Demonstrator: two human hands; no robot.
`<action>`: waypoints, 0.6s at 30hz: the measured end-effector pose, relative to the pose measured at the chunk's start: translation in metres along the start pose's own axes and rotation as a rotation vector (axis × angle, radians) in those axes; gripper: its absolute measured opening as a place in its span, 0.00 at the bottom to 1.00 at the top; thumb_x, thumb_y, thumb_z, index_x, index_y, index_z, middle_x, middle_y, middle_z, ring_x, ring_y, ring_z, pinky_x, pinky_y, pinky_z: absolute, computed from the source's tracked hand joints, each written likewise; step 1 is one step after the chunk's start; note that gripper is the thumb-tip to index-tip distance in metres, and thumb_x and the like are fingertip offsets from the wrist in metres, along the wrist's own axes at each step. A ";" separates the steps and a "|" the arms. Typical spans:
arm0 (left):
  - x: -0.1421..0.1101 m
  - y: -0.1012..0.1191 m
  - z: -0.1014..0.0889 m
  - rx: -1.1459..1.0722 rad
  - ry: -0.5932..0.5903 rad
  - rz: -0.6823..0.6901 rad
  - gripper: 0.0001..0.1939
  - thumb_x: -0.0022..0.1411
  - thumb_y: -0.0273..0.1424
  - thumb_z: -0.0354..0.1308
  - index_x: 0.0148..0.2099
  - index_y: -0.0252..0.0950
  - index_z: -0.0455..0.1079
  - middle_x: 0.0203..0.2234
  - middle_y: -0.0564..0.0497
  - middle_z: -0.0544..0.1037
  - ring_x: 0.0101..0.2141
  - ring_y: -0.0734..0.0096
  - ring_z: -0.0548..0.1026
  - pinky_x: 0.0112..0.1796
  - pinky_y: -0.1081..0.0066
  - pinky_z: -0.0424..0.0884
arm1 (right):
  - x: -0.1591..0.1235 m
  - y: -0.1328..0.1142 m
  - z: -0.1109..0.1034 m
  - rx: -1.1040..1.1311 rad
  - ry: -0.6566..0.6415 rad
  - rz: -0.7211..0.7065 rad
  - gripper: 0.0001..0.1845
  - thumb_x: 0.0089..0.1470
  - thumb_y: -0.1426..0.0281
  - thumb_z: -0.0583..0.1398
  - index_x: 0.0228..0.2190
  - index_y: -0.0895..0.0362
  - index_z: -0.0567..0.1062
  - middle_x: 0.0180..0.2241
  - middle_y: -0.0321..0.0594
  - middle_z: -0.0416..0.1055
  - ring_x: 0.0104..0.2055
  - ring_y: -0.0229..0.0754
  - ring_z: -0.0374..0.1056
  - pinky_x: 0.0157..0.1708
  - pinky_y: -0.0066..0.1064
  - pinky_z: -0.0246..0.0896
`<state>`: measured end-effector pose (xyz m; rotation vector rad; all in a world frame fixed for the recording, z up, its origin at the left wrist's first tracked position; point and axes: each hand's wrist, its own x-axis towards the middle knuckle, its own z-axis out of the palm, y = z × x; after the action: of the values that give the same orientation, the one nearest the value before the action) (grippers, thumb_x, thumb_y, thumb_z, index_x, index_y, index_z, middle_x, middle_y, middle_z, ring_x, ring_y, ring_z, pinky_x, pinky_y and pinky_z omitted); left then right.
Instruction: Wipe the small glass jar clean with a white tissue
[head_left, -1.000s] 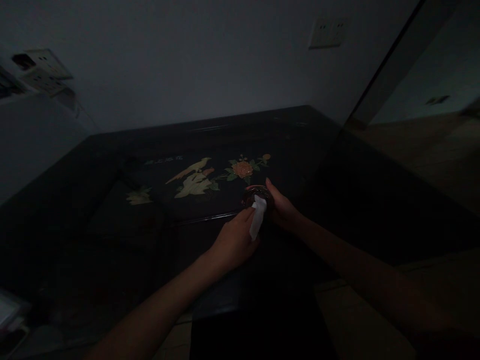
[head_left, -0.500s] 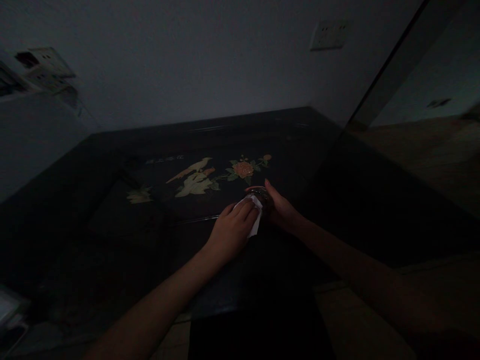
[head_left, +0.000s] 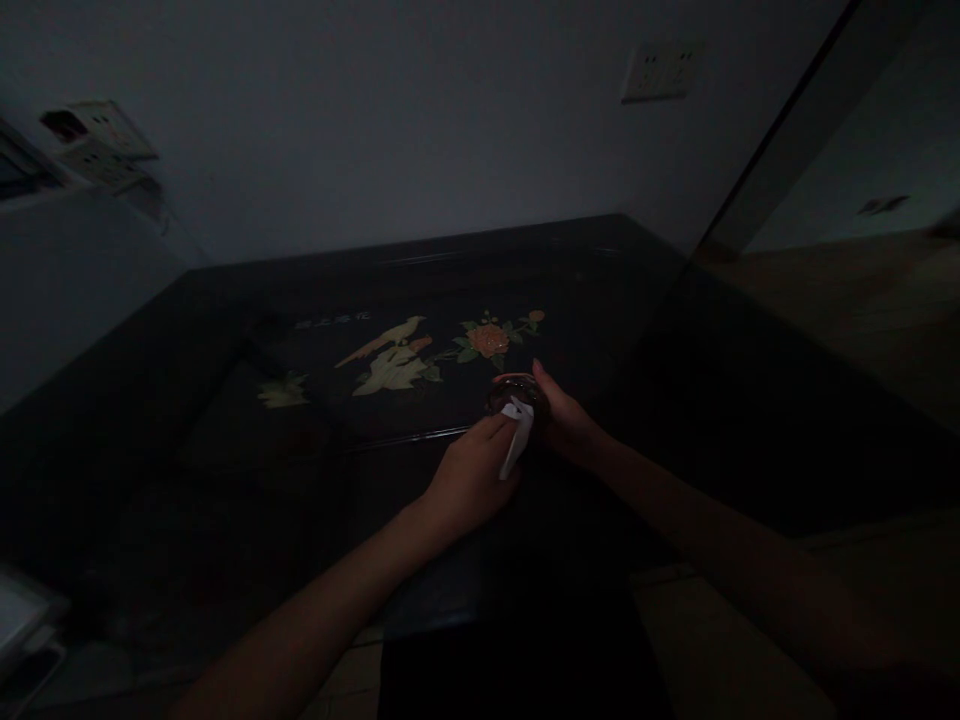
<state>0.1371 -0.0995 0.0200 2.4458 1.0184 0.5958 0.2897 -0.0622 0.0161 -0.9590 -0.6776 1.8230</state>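
Observation:
In the dim head view, my left hand [head_left: 474,470] is closed on a white tissue [head_left: 517,440]. The tissue is pressed against the near side of a dark, round, glassy object [head_left: 525,384], which could be an ashtray or a bowl; the dim light hides its exact kind. My right hand [head_left: 568,420] grips that object from the right, thumb up along its rim. Both hands are over the near part of a dark table [head_left: 420,260] with a picture of a bird and a flower [head_left: 487,340] on its top.
A pale wall with a socket plate [head_left: 664,72] rises behind the table. More sockets [head_left: 112,130] are at the upper left. A whitish object [head_left: 26,620] is at the lower left edge. Floor [head_left: 862,290] shows on the right.
My left hand has turned and shifted slightly down on the round object, and the tissue is bunched narrower. More of the object's rim shows. My right hand stays nearly where it was.

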 end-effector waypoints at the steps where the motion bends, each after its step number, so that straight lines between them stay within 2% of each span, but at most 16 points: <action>1: 0.000 0.001 0.002 -0.090 0.021 -0.027 0.13 0.56 0.21 0.51 0.45 0.32 0.66 0.42 0.43 0.73 0.44 0.62 0.72 0.46 0.63 0.70 | 0.000 0.000 0.000 -0.014 0.005 0.002 0.28 0.65 0.56 0.41 0.39 0.57 0.75 0.27 0.40 0.76 0.31 0.40 0.72 0.35 0.31 0.66; 5: 0.002 0.004 0.008 -0.394 0.095 -0.147 0.12 0.57 0.22 0.51 0.45 0.34 0.65 0.40 0.47 0.74 0.39 0.67 0.74 0.42 0.67 0.72 | 0.000 -0.002 0.002 -0.037 0.028 0.000 0.29 0.65 0.56 0.40 0.41 0.58 0.75 0.27 0.40 0.76 0.30 0.40 0.72 0.35 0.32 0.65; 8: 0.002 0.004 0.009 -0.427 0.115 -0.133 0.13 0.57 0.21 0.50 0.45 0.34 0.65 0.41 0.47 0.75 0.40 0.66 0.74 0.43 0.66 0.71 | 0.000 -0.002 0.002 -0.041 0.040 -0.008 0.28 0.65 0.56 0.41 0.43 0.58 0.75 0.27 0.40 0.77 0.29 0.41 0.72 0.36 0.33 0.66; 12: -0.001 0.001 0.006 -0.234 0.050 -0.039 0.14 0.56 0.21 0.50 0.45 0.34 0.66 0.43 0.45 0.74 0.44 0.64 0.72 0.47 0.65 0.70 | -0.001 -0.002 0.000 -0.049 0.018 -0.004 0.27 0.64 0.55 0.44 0.43 0.57 0.75 0.28 0.40 0.77 0.30 0.41 0.72 0.35 0.33 0.66; 15: -0.002 0.003 0.001 0.015 -0.036 -0.059 0.16 0.55 0.21 0.51 0.48 0.33 0.66 0.47 0.43 0.72 0.48 0.61 0.71 0.48 0.64 0.70 | 0.000 0.000 -0.002 -0.032 -0.022 -0.011 0.26 0.64 0.55 0.45 0.39 0.56 0.76 0.29 0.40 0.77 0.31 0.40 0.73 0.35 0.31 0.66; 18: -0.001 0.008 -0.005 0.276 -0.103 -0.068 0.16 0.58 0.22 0.51 0.49 0.32 0.66 0.46 0.42 0.73 0.47 0.59 0.72 0.45 0.63 0.71 | 0.003 0.003 -0.004 0.002 -0.032 -0.024 0.26 0.64 0.56 0.44 0.37 0.57 0.76 0.28 0.40 0.77 0.31 0.39 0.73 0.34 0.30 0.66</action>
<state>0.1387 -0.1042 0.0279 2.6324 1.2044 0.3201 0.2907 -0.0605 0.0110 -0.9189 -0.7032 1.8212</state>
